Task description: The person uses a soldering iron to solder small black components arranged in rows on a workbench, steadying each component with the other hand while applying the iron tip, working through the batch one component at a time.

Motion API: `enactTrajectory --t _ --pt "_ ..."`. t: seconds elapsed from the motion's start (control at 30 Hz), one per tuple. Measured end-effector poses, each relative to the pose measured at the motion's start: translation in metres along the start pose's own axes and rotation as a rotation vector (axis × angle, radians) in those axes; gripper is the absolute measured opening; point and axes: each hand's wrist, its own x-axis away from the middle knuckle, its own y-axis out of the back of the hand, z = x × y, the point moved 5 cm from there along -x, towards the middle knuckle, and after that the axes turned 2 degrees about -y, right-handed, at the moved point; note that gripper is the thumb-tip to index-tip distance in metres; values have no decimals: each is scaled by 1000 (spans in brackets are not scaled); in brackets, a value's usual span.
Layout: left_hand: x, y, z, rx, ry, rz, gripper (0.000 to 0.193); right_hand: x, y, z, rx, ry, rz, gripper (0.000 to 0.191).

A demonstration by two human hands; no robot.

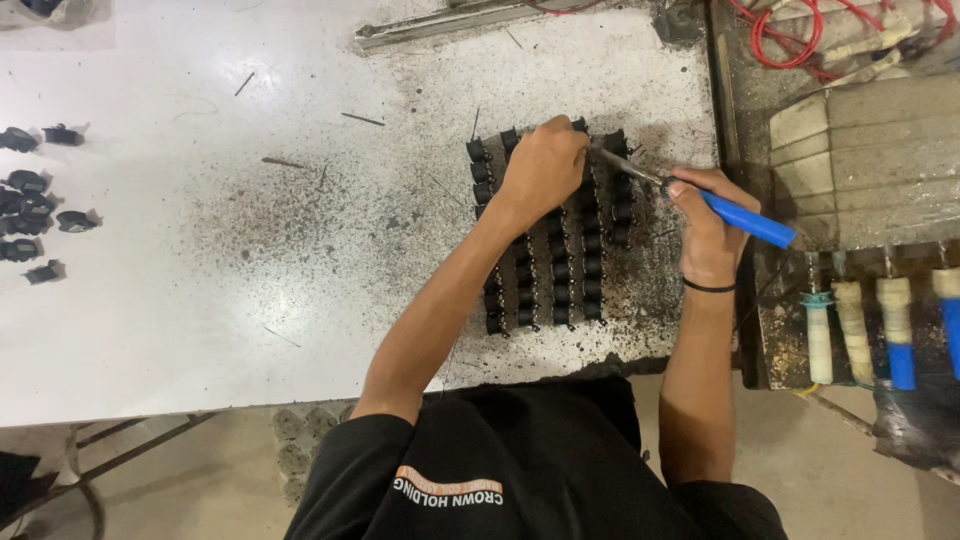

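Right now: right hand fingers clasp soldering iron; left hand presses black parts.

Two hands: left hand, right hand. One blue-handled soldering iron in use. Four more irons hang at the right edge. One block of black parts in roughly five rows; exact part count cannot be told. About nine loose black parts lie at the far left. One wristband.
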Motion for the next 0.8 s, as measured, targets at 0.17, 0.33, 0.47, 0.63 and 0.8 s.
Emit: enactTrajectory --t 0.17,0.33,0.47,0.63,0.8 --pt "1 -1 0 6 31 2 13 -1 1 -3 -45 -48 -21 18" --pt "1 -6 -3 -81 31 19 11 0 0 -6 -55 -43 -39 17" --pt "3 -6 -3 -65 36 11 9 0 0 -8 -100 -48 -40 17" --pt "6 -2 -5 20 26 -28 6 0 2 -12 -129 -16 -62 14" --pt "7 2 -2 28 61 -55 8 0 3 -16 -141 12 -79 12"
